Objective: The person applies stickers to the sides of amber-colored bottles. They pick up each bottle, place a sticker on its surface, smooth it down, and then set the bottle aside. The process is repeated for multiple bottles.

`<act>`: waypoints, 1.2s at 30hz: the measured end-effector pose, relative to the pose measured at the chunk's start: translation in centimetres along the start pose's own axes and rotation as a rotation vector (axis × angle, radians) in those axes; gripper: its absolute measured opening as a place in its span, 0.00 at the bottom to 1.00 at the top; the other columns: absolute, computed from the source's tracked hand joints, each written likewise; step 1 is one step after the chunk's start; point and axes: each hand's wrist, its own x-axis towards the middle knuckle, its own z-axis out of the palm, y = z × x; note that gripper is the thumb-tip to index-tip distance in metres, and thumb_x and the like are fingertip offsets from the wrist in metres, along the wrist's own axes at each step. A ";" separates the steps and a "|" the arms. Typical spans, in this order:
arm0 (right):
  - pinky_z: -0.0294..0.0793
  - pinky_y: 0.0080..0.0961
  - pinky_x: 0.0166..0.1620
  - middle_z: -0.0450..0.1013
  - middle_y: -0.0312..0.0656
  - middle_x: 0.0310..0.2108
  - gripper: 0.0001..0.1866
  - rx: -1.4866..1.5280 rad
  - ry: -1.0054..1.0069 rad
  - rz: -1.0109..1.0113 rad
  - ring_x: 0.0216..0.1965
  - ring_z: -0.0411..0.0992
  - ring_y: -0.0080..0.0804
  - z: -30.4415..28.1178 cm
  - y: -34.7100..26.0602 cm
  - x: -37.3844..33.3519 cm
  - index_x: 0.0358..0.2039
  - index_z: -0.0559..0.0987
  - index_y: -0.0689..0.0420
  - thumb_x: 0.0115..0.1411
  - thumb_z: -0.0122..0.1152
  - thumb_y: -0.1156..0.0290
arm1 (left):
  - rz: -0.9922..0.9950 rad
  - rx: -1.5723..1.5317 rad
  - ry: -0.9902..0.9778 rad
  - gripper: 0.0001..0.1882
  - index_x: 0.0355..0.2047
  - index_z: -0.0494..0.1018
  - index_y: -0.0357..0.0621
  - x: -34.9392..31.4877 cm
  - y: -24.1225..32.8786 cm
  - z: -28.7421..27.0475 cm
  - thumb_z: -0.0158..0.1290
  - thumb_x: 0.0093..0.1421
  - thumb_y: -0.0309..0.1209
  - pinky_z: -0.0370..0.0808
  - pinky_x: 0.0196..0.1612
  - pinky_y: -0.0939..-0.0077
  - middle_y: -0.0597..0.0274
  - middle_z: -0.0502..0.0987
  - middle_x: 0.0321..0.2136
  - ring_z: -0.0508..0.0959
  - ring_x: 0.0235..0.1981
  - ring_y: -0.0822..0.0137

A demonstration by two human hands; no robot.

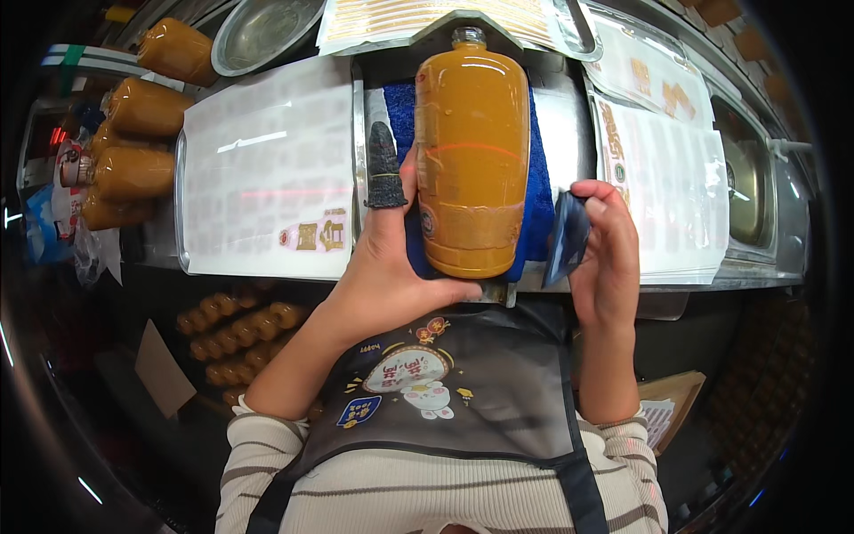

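A large amber-brown bottle (472,151) lies on a blue towel (405,111) on a metal work surface, its clear neck pointing away from me. My left hand (391,258) grips its base and left side; the index finger wears a grey finger cot. My right hand (607,258) is just right of the bottle and pinches a small dark blue card-like piece (566,237), held on edge near the bottle's lower right side.
A white label sheet (267,178) lies left of the towel, more printed sheets (663,178) to the right. Several wrapped amber bottles (133,169) lie stacked at far left. A metal bowl (262,31) sits at the back, a sink (747,178) at right. More bottles (240,334) are below the counter.
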 end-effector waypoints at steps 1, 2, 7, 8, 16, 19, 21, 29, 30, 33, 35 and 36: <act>0.74 0.17 0.46 0.72 0.41 0.41 0.23 -0.073 -0.020 -0.057 0.38 0.73 0.22 0.7 -0.7 -0.7 0.53 0.69 0.61 0.59 0.63 0.71 | 0.034 0.021 0.052 0.66 0.74 0.38 0.38 0.2 -0.9 0.8 0.74 0.46 0.35 0.56 0.71 0.62 0.45 0.51 0.72 0.58 0.72 0.49; 0.73 0.17 0.46 0.71 0.40 0.41 0.22 -0.144 -0.039 -0.115 0.39 0.72 0.21 1.7 -1.4 -1.4 0.53 0.69 0.61 0.59 0.62 0.75 | 0.068 0.042 0.104 0.67 0.74 0.39 0.36 0.3 -1.3 1.1 0.75 0.45 0.35 0.58 0.70 0.62 0.43 0.54 0.71 0.61 0.70 0.50; 0.76 0.27 0.38 0.75 0.47 0.32 0.14 -0.861 -0.198 -0.981 0.33 0.76 0.37 9.8 0.0 -2.0 0.40 0.77 0.65 0.53 0.69 0.80 | 0.106 0.235 0.207 0.61 0.72 0.45 0.31 0.6 -0.8 -1.3 0.73 0.47 0.35 0.69 0.63 0.62 0.41 0.67 0.64 0.72 0.63 0.52; 0.76 0.26 0.38 0.75 0.46 0.33 0.14 -0.872 -0.159 -0.984 0.33 0.76 0.35 9.3 0.1 -1.8 0.41 0.77 0.65 0.54 0.69 0.79 | 0.098 0.192 0.211 0.60 0.72 0.45 0.31 0.6 -0.8 -0.7 0.72 0.47 0.34 0.70 0.62 0.62 0.42 0.68 0.63 0.73 0.61 0.52; 0.73 0.16 0.39 0.75 0.37 0.34 0.11 -0.308 0.094 -0.317 0.34 0.72 0.18 2.8 2.6 -1.0 0.43 0.74 0.63 0.62 0.65 0.77 | 0.184 0.077 0.185 0.63 0.72 0.44 0.33 0.4 -2.3 -0.4 0.74 0.44 0.31 0.53 0.71 0.53 0.40 0.59 0.68 0.60 0.70 0.48; 0.73 0.17 0.37 0.76 0.37 0.34 0.10 -0.490 0.021 -0.717 0.33 0.72 0.18 5.4 1.7 -2.3 0.40 0.75 0.63 0.61 0.66 0.76 | 0.062 0.151 0.108 0.62 0.72 0.44 0.33 0.7 -2.5 -1.2 0.73 0.45 0.34 0.37 0.72 0.47 0.41 0.57 0.70 0.55 0.73 0.47; 0.73 0.18 0.36 0.76 0.36 0.32 0.11 -0.455 0.081 -0.598 0.32 0.72 0.19 5.0 3.0 -1.4 0.41 0.76 0.63 0.60 0.68 0.77 | 0.061 0.212 0.071 0.60 0.71 0.45 0.32 0.8 -2.2 -1.5 0.72 0.47 0.37 0.28 0.73 0.45 0.41 0.56 0.71 0.52 0.74 0.47; 0.72 0.15 0.38 0.74 0.36 0.36 0.14 -0.312 0.008 -0.476 0.34 0.72 0.17 3.3 3.7 -0.3 0.45 0.75 0.62 0.61 0.69 0.75 | 0.047 0.190 0.098 0.57 0.69 0.52 0.32 0.9 -3.0 -1.7 0.73 0.46 0.38 0.31 0.73 0.48 0.41 0.59 0.69 0.54 0.74 0.49; 0.72 0.15 0.38 0.74 0.37 0.36 0.13 -0.302 0.051 -0.418 0.34 0.72 0.17 2.5 3.3 0.3 0.44 0.75 0.62 0.61 0.68 0.75 | 0.035 0.198 0.096 0.57 0.69 0.52 0.32 0.9 -2.9 -1.9 0.73 0.46 0.38 0.32 0.73 0.49 0.42 0.59 0.69 0.54 0.73 0.49; 0.73 0.13 0.37 0.75 0.36 0.35 0.12 -0.286 -0.036 -0.631 0.34 0.73 0.16 3.4 2.0 -1.3 0.44 0.74 0.62 0.62 0.66 0.77 | 0.009 0.173 0.084 0.57 0.69 0.53 0.32 0.9 -2.4 -1.9 0.74 0.45 0.39 0.36 0.73 0.47 0.41 0.61 0.68 0.56 0.72 0.47; 0.72 0.13 0.36 0.74 0.36 0.35 0.13 -0.548 -0.040 -0.682 0.34 0.72 0.16 3.4 2.5 -0.4 0.45 0.73 0.62 0.62 0.66 0.78 | 0.050 0.143 0.128 0.58 0.70 0.53 0.34 0.9 -2.5 -1.6 0.74 0.45 0.39 0.38 0.73 0.45 0.40 0.62 0.68 0.56 0.72 0.45; 0.71 0.14 0.36 0.74 0.35 0.35 0.12 -0.335 0.060 -0.497 0.34 0.71 0.17 3.1 2.9 0.6 0.44 0.74 0.62 0.62 0.66 0.78 | 0.093 0.159 0.140 0.58 0.70 0.53 0.34 1.0 -2.3 -1.6 0.73 0.45 0.39 0.40 0.72 0.44 0.40 0.62 0.67 0.56 0.72 0.43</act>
